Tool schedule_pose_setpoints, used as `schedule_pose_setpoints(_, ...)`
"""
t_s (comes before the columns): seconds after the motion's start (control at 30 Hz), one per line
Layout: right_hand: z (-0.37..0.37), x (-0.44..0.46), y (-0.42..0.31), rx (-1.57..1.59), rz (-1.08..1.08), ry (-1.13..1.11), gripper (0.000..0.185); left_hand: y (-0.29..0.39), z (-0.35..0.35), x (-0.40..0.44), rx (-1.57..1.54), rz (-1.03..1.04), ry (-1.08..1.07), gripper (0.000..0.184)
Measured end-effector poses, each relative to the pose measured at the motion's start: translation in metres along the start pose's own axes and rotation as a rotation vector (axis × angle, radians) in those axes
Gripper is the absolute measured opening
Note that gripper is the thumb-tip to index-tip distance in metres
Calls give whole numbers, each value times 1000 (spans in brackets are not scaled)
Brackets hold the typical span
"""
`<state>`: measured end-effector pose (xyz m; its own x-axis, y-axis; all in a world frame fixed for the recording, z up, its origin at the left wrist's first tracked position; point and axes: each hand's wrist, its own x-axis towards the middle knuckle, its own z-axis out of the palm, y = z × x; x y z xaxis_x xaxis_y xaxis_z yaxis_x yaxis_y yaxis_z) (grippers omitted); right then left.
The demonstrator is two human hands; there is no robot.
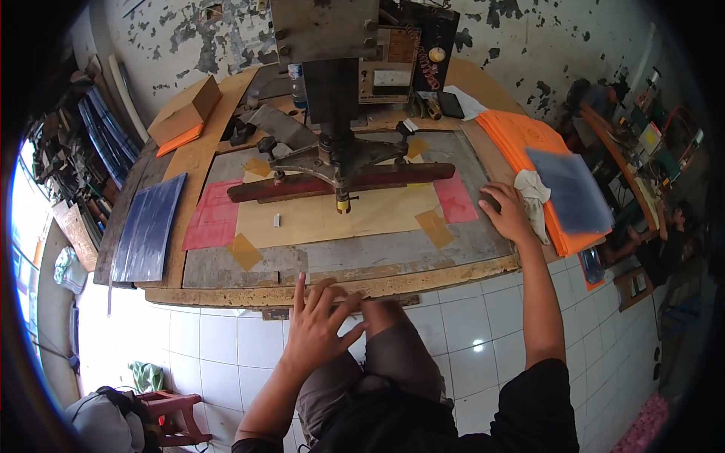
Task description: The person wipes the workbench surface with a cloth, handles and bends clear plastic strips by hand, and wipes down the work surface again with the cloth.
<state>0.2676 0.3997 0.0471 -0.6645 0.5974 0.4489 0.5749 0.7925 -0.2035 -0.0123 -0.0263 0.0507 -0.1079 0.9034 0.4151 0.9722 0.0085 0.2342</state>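
Note:
My left hand (317, 323) is raised just off the table's front edge, fingers spread, holding nothing. Over the right side of the grey metal plate (317, 260), near its edge, my right hand (504, 210) has its fingers apart and empty, close to a white cloth (533, 189). Between and beyond the hands, a press head with a long dark red bar (302, 183) stands above a tan sheet (302, 219) taped to the plate. Pink pieces (214, 215) lie at both ends of that sheet. A small white piece (277, 220) rests on it.
Orange folders (513, 128) with clear bluish sheets (570, 189) lie at the right. Dark blue plastic sheets (149, 226) are at the left, below a cardboard box (185, 109). A control box (387, 68) and phone (451, 105) sit behind. Other people (664, 249) are at the far right.

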Motion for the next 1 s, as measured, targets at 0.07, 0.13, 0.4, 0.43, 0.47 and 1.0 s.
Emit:
schedule_pose_setpoints(0.07, -1, 17, 4, -69, 18, -57, 31, -1, -1, 20, -17, 44, 31, 48)
schedule_pose_setpoints(0.13, 5, 49, 17, -173, 80, -122, 29, -5, 6, 42, -104, 81, -2, 51)
schedule_pose_setpoints(0.4, 103, 185, 91, -51, 154, 37, 53, -5, 27, 56, -115, 34, -81, 53)
schedule_pose_setpoints(0.43, 115, 200, 104, -83, 153, 49, 57, -1, 20, 49, -89, -9, -94, 54)
schedule_pose_setpoints(0.47, 124, 213, 114, -91, 166, 57, 60, 1, 15, 41, -62, -51, -106, 54)
schedule_pose_setpoints(1.0, 143, 278, 116, -186, 375, -37, 90, 18, 4, 17, 53, -289, -48, 54)
